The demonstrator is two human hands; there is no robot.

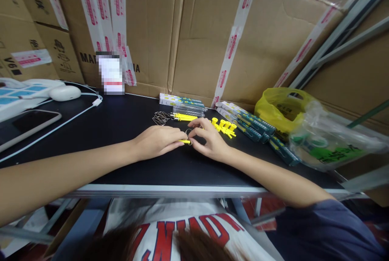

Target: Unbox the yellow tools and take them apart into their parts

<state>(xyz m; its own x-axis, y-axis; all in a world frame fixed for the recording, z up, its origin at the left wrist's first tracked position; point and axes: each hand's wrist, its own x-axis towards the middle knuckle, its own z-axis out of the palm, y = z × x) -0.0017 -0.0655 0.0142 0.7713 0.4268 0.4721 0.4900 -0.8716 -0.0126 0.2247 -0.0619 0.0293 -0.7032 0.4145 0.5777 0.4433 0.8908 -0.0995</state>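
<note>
My left hand (165, 139) is closed on a yellow plastic rod (184, 142), whose right end sticks out past the fingertips. A thin curved metal wire hook (187, 132) shows at the rod's end, between both hands. My right hand (209, 137) has its fingers curled around this wire, with the thumb below; the exact contact is hard to make out. Just behind the hands lie several yellow rods with metal ends (184, 117) and a pile of bent wire hooks (161, 118). Loose yellow plastic pieces (226, 126) lie beyond my right hand.
Clear plastic tubes (190, 111) and printed narrow boxes (179, 99) lie at the back; more boxes (246, 121) are at right, beside a yellow bag (282, 107) and clear bag (331, 143). A phone (28, 125), cable and power strip (27, 93) are left. Cardboard (197, 42) stands behind.
</note>
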